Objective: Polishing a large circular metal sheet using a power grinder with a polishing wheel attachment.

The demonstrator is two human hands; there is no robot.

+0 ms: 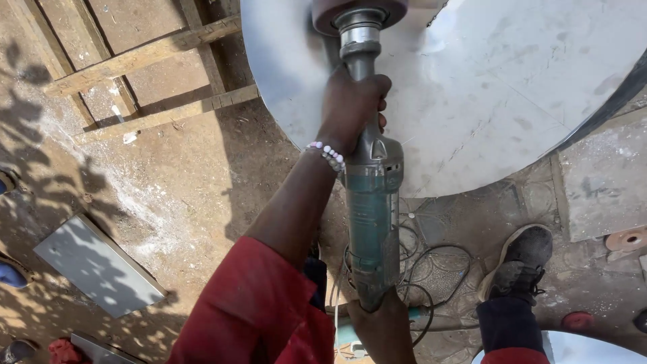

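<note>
Both hands gripped one long grinder, its head pressed to the metal disc ahead of them.

Head view: the grinder [372, 202] ran straight away from the body. The left hand [352, 104] was closed around its neck, nearer the round pad [357, 13] that met the steel disc [485, 87] beyond; the right hand [381, 327] clasped the tail end, nearest the body, beside the coiled cable [431, 269].

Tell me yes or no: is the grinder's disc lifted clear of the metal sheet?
No, the disc of the grinder sits against the round metal sheet.
</note>
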